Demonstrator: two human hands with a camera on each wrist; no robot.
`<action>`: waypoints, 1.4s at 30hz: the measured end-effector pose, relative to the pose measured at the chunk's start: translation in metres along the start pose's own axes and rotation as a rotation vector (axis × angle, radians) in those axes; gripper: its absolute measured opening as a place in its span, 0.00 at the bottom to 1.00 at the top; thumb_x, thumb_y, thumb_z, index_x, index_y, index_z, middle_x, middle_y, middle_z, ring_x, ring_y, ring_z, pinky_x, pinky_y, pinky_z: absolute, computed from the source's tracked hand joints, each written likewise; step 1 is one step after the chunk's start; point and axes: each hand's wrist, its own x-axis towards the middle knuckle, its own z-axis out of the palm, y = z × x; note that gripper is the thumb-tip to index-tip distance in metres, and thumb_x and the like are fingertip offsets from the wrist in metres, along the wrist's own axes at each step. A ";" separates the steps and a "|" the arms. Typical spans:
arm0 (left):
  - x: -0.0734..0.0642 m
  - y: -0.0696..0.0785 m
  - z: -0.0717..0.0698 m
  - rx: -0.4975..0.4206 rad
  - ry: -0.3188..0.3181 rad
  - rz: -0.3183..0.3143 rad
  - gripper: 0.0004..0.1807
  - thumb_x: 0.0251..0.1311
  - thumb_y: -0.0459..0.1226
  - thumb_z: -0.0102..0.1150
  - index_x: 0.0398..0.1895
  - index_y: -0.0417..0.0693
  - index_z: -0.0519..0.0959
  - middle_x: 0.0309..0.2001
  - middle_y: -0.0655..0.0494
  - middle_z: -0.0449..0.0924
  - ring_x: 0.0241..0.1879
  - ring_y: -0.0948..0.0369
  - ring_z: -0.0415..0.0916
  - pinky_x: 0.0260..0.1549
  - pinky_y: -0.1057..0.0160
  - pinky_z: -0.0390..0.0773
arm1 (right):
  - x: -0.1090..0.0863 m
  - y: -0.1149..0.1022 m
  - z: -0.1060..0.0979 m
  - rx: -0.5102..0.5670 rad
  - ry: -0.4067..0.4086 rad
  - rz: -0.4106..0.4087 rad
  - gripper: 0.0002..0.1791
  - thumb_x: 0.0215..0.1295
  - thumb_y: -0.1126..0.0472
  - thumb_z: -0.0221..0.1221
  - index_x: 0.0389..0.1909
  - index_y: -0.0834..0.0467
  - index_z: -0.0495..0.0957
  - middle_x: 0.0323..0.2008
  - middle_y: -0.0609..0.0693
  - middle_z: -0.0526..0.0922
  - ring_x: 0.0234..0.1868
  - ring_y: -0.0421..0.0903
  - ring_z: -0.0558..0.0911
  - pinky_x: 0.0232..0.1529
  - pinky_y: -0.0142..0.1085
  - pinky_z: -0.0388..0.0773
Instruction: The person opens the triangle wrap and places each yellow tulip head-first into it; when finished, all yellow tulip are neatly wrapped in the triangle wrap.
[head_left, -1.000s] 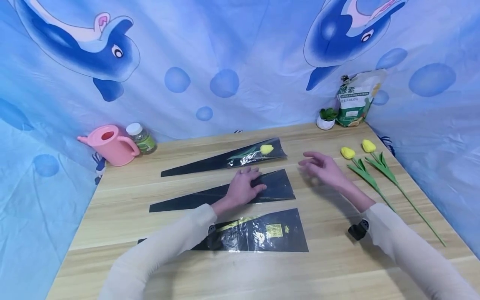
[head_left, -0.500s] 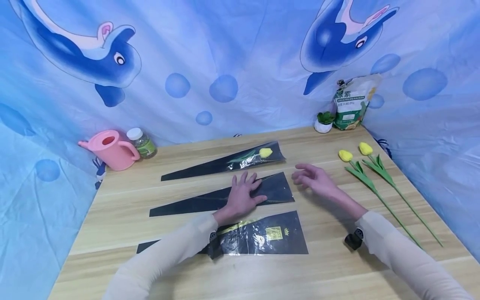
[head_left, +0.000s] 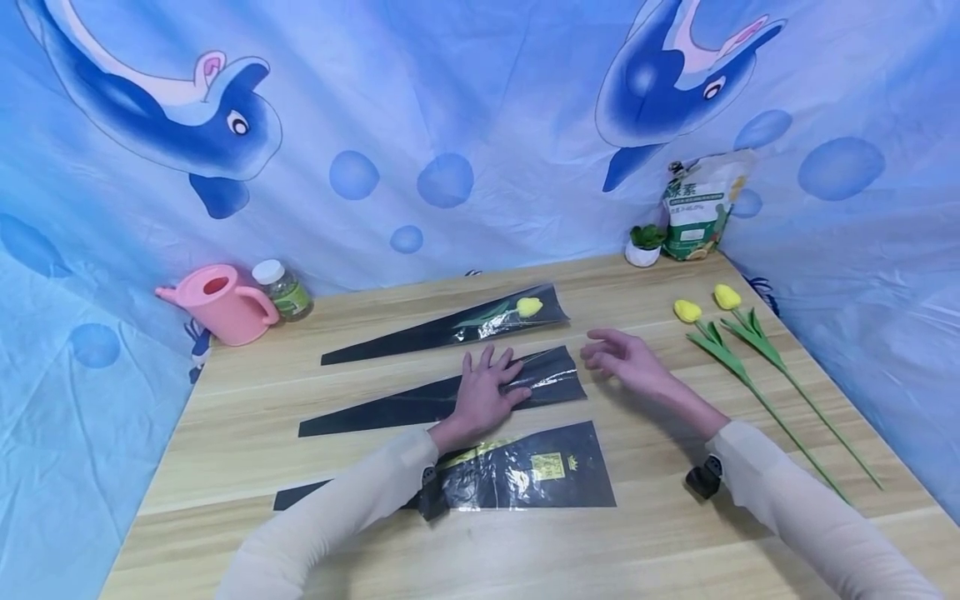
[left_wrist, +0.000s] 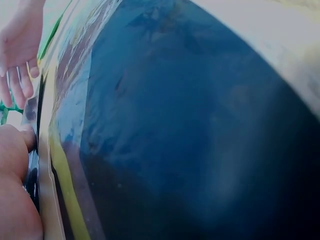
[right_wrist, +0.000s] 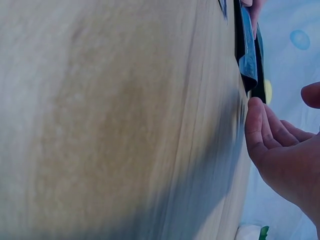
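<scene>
Three long black flower sleeves with clear fronts lie in rows on the wooden table. My left hand (head_left: 480, 396) rests with spread fingers on the middle flower sleeve (head_left: 408, 406). The wide end of that sleeve (right_wrist: 247, 65) curls up in the right wrist view. Just right of this end, my right hand (head_left: 626, 360) hovers with fingers loosely bent, holding nothing. A yellow tulip (head_left: 528, 307) lies inside the far sleeve (head_left: 397, 340). The near sleeve (head_left: 592, 467), with a gold label, lies flat, partly hidden by my left forearm.
Two yellow tulips, one left (head_left: 687, 311) and one right (head_left: 727, 296), lie on the table (head_left: 660, 533) at the right. Along the back stand a pink watering can (head_left: 228, 308), a lidded jar (head_left: 288, 296), a small potted plant (head_left: 643, 250) and a green-white pouch (head_left: 697, 212).
My right hand has moved left and slightly down to the middle sleeve's wide end. That end now shows more glare and a curved edge. My left hand's fingers have spread on the sleeve.
</scene>
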 end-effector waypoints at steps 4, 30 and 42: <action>-0.001 -0.001 0.000 -0.007 0.013 -0.003 0.30 0.67 0.52 0.61 0.67 0.47 0.74 0.73 0.50 0.62 0.76 0.44 0.45 0.71 0.38 0.32 | 0.002 0.000 0.002 0.004 -0.002 0.011 0.29 0.73 0.66 0.53 0.71 0.72 0.59 0.58 0.70 0.77 0.53 0.63 0.81 0.54 0.50 0.80; -0.001 0.003 0.004 -0.036 0.127 0.048 0.27 0.65 0.48 0.64 0.64 0.45 0.77 0.69 0.46 0.68 0.74 0.41 0.52 0.69 0.31 0.38 | 0.014 -0.008 0.019 -0.076 0.013 0.112 0.32 0.67 0.67 0.61 0.67 0.75 0.61 0.50 0.70 0.82 0.49 0.59 0.83 0.49 0.46 0.81; -0.003 0.000 0.007 -0.129 0.203 0.097 0.22 0.65 0.43 0.64 0.59 0.43 0.80 0.66 0.45 0.72 0.72 0.41 0.56 0.68 0.30 0.37 | 0.018 -0.009 0.021 -0.067 0.041 0.208 0.36 0.64 0.62 0.66 0.67 0.73 0.61 0.52 0.70 0.80 0.47 0.57 0.84 0.53 0.50 0.80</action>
